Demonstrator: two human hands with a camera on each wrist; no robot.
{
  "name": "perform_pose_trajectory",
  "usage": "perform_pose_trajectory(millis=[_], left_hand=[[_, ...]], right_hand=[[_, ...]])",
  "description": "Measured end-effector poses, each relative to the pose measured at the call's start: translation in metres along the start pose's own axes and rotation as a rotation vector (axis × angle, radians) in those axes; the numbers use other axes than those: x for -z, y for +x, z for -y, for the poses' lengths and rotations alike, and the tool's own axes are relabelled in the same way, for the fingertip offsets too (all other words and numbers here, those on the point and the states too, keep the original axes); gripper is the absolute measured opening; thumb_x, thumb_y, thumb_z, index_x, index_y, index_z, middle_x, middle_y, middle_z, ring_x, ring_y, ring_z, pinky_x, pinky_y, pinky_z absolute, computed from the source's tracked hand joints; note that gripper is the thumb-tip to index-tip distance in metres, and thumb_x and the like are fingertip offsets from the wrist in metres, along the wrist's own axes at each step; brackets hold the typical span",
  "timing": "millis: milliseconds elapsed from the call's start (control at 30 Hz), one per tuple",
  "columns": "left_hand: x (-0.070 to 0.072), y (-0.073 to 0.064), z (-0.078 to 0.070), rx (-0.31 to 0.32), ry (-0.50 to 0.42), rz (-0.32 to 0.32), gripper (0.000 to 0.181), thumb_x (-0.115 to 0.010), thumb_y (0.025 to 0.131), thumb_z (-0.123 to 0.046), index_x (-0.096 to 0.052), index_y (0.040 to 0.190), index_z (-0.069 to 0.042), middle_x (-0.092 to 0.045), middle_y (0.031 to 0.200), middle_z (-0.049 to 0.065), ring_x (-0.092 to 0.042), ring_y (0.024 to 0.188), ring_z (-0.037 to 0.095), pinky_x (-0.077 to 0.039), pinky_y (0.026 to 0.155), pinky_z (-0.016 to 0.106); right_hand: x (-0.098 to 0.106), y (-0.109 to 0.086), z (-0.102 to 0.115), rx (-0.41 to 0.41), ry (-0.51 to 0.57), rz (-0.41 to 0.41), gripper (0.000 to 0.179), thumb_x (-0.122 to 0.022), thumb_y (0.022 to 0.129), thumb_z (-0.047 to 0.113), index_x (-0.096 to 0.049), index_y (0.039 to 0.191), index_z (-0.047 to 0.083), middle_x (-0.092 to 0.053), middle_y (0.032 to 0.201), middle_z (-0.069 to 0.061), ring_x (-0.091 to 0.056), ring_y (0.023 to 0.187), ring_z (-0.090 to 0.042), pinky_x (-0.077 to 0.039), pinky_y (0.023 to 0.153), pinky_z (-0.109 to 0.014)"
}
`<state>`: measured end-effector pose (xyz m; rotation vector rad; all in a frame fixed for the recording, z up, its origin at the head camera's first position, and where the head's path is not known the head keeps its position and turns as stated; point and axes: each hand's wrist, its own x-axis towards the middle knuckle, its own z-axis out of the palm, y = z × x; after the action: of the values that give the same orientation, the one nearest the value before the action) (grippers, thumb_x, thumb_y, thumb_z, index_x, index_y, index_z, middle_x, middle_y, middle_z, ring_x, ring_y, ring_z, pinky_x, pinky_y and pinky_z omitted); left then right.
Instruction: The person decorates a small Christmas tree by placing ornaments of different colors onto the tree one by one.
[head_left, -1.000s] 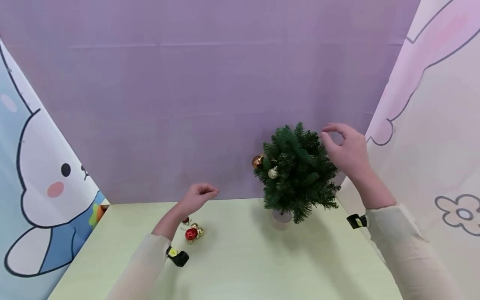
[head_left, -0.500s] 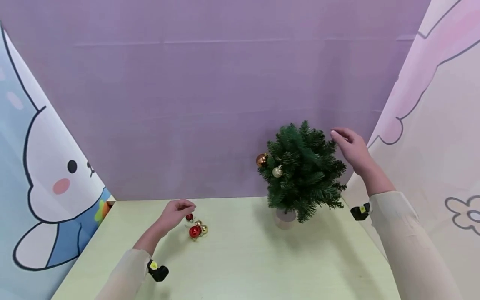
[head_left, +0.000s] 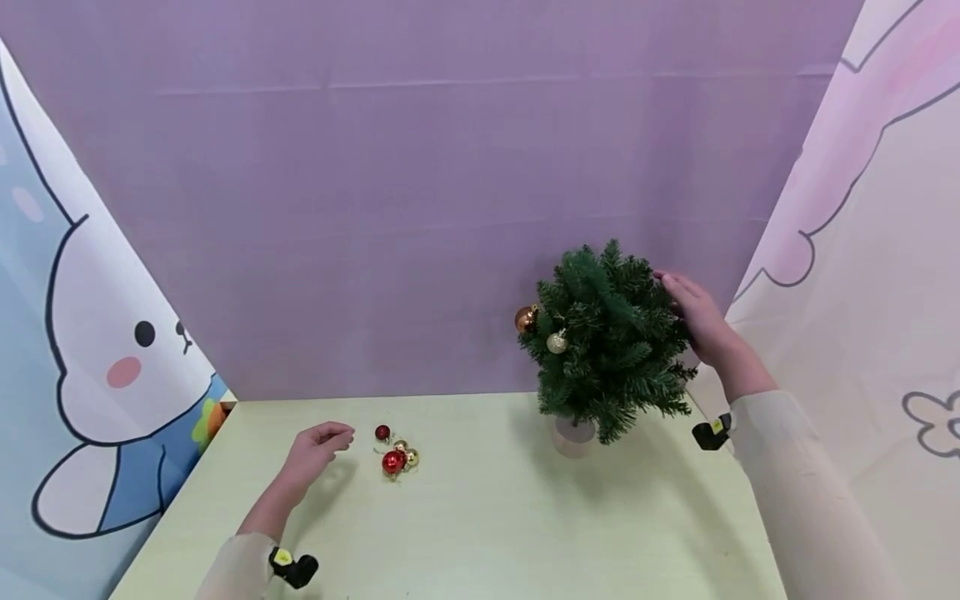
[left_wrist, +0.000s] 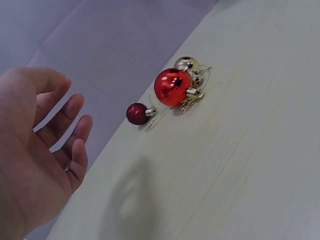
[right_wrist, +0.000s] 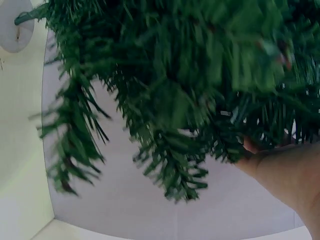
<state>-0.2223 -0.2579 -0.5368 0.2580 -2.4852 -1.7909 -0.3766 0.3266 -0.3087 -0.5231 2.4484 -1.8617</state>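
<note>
A small green artificial Christmas tree (head_left: 607, 342) stands toward the back right of the table in the head view. A copper bauble (head_left: 526, 319) and a pale gold bauble (head_left: 557, 342) hang on its left side. My right hand (head_left: 701, 321) touches the tree's right side, its fingers fairly straight and partly hidden among branches (right_wrist: 170, 100). My left hand (head_left: 313, 454) hovers above the table with loosely bent fingers, holding nothing. Right of it lie a shiny red bauble (left_wrist: 172, 87), a dark red glitter bauble (left_wrist: 137, 114) and gold baubles (head_left: 411, 457).
The pale table (head_left: 480, 525) meets a purple backdrop (head_left: 375, 208) at its back edge. Printed cartoon panels stand on both sides, with a rabbit panel (head_left: 112, 375) at left. The tree's round base (head_left: 574, 439) rests on the table.
My left hand has drawn left and down, away from over the loose baubles. My right hand, at first with thumb and finger forming a ring beside the tree, now touches its branches.
</note>
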Motion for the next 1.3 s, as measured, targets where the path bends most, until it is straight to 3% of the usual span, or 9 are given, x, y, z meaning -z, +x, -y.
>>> perform_pose_trajectory(millis=[133, 300, 467, 567, 767, 800, 933, 1133, 1300], left_hand=[[0.002, -0.010, 0.007, 0.031, -0.011, -0.039, 0.041, -0.060, 0.098, -0.027, -0.059, 0.122, 0.006, -0.065, 0.112, 0.016, -0.062, 0.100, 0.025, -0.046, 0.093, 0.048], [0.001, -0.027, 0.015, 0.051, -0.041, -0.087, 0.040, -0.059, 0.099, -0.024, -0.058, 0.122, 0.008, -0.064, 0.113, 0.020, -0.062, 0.103, 0.029, -0.048, 0.090, 0.042], [0.005, -0.033, 0.016, 0.045, -0.018, -0.097, 0.040, -0.059, 0.099, -0.025, -0.059, 0.122, 0.007, -0.065, 0.112, 0.017, -0.063, 0.099, 0.023, -0.049, 0.087, 0.039], [0.005, -0.036, 0.016, 0.045, -0.004, -0.089, 0.039, -0.060, 0.098, -0.027, -0.060, 0.121, 0.005, -0.065, 0.112, 0.017, -0.063, 0.097, 0.020, -0.049, 0.086, 0.038], [0.000, -0.043, 0.022, 0.057, -0.015, -0.072, 0.038, -0.064, 0.096, -0.023, -0.061, 0.118, 0.007, -0.066, 0.108, 0.017, -0.063, 0.096, 0.025, -0.052, 0.077, 0.034], [-0.002, -0.044, 0.023, 0.061, -0.020, -0.073, 0.037, -0.065, 0.095, -0.022, -0.061, 0.118, 0.007, -0.066, 0.107, 0.017, -0.063, 0.096, 0.026, -0.052, 0.076, 0.033], [-0.006, -0.049, 0.026, 0.070, -0.021, -0.071, 0.036, -0.065, 0.095, -0.021, -0.062, 0.117, 0.007, -0.066, 0.106, 0.017, -0.062, 0.095, 0.026, -0.052, 0.074, 0.032], [-0.011, -0.054, 0.029, 0.063, -0.017, -0.081, 0.032, -0.065, 0.095, -0.019, -0.063, 0.116, 0.005, -0.066, 0.105, 0.015, -0.063, 0.092, 0.024, -0.053, 0.074, 0.031], [-0.019, -0.054, 0.031, 0.003, -0.022, -0.092, 0.026, -0.064, 0.094, -0.011, -0.064, 0.112, 0.008, -0.067, 0.101, 0.017, -0.064, 0.087, 0.022, -0.053, 0.071, 0.030]], right_hand=[[-0.002, 0.000, -0.004, 0.013, -0.034, -0.012, 0.064, -0.038, 0.104, 0.043, -0.026, 0.153, 0.004, -0.011, 0.159, -0.019, -0.006, 0.144, -0.036, -0.005, 0.114, -0.053], [-0.002, -0.004, -0.004, -0.003, -0.056, -0.009, 0.071, -0.038, 0.103, 0.048, -0.019, 0.154, 0.003, -0.004, 0.160, -0.018, 0.002, 0.145, -0.036, -0.001, 0.113, -0.056], [-0.003, -0.019, -0.008, -0.055, -0.102, -0.041, 0.081, -0.034, 0.101, 0.054, -0.002, 0.154, 0.003, 0.011, 0.159, -0.016, 0.013, 0.143, -0.037, 0.004, 0.111, -0.057], [-0.004, -0.030, -0.011, -0.042, -0.101, -0.049, 0.080, -0.034, 0.101, 0.052, 0.001, 0.154, 0.003, 0.011, 0.159, -0.017, 0.013, 0.143, -0.037, 0.004, 0.111, -0.057], [-0.012, -0.048, -0.010, 0.028, -0.063, -0.071, 0.077, -0.037, 0.103, 0.046, 0.001, 0.154, 0.003, 0.005, 0.159, -0.020, 0.005, 0.143, -0.039, 0.000, 0.112, -0.056], [-0.014, -0.049, -0.010, 0.051, -0.052, -0.078, 0.072, -0.038, 0.104, 0.043, -0.009, 0.155, 0.001, -0.002, 0.158, -0.023, 0.000, 0.144, -0.038, -0.003, 0.113, -0.053], [-0.023, -0.056, -0.009, 0.111, -0.039, -0.112, 0.067, -0.039, 0.104, 0.038, -0.013, 0.154, 0.001, -0.009, 0.157, -0.024, -0.008, 0.143, -0.037, -0.007, 0.114, -0.051], [-0.036, -0.067, -0.007, 0.145, -0.057, -0.177, 0.064, -0.041, 0.104, 0.037, -0.013, 0.157, 0.015, -0.021, 0.152, -0.022, -0.024, 0.136, -0.037, -0.023, 0.108, -0.047], [-0.045, -0.077, -0.006, 0.158, -0.086, -0.240, 0.065, -0.045, 0.103, 0.037, -0.010, 0.157, 0.027, -0.023, 0.152, -0.021, -0.027, 0.135, -0.039, -0.026, 0.106, -0.054]])
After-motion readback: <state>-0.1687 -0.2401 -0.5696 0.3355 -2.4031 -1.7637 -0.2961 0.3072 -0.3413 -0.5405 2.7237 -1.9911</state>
